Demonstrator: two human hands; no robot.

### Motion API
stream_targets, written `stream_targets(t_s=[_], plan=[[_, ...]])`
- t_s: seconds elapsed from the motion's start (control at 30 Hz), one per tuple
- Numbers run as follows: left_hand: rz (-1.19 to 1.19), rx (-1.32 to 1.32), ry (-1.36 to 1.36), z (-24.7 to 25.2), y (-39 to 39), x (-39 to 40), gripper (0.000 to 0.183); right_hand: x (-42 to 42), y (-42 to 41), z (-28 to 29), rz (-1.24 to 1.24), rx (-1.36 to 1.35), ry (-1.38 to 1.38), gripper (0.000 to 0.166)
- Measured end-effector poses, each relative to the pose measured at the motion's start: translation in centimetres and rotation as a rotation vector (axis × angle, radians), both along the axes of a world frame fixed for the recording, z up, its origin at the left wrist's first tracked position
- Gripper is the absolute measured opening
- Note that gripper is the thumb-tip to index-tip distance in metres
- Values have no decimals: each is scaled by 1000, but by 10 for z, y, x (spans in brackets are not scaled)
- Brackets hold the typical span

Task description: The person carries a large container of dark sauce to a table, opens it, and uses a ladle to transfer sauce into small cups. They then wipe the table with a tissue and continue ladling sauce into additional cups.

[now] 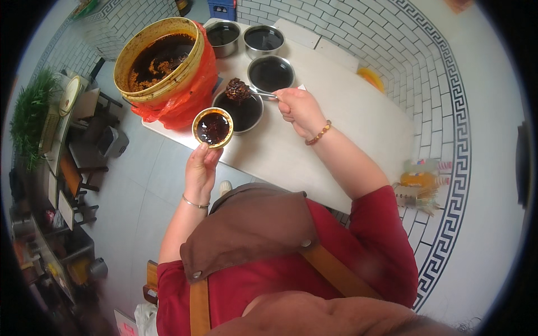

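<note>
My left hand (203, 163) holds a small round bowl (213, 127) of dark red chili oil by its near rim, just off the table's edge. In my right hand (298, 108) is the handle of a metal spoon (265, 95), its head heaped with dark chili flakes (238, 90). The spoon head hangs over a steel bowl of dark liquid (246, 114), partly covering it. At the left stands a large plastic bucket (122, 80) of chili oil with sediment, wrapped in a red plastic bag (191, 101).
More steel bowls of dark liquid (271, 73) stand behind on the white table (294, 155). A blue crate (222, 10) is beyond them. Bottles (420, 179) are by the tiled wall on the right. Stools (80, 174) and another table are at the left.
</note>
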State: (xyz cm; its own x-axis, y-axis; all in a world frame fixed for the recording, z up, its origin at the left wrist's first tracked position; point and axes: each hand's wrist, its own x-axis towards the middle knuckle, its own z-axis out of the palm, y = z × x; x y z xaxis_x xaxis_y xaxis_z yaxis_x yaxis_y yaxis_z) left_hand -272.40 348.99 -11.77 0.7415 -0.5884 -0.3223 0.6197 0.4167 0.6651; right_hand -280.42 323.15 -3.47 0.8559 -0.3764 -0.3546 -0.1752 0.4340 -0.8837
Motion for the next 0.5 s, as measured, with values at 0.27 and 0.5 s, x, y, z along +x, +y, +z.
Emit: stream_targets(t_s=[0.27,0.5], plan=[[75,25,-6,1,20,1,39,15,17,-105,-163,-542,20,17],[103,-1,-18,1,20,1,40,8,28,-153,-199,-1028,-173,18]])
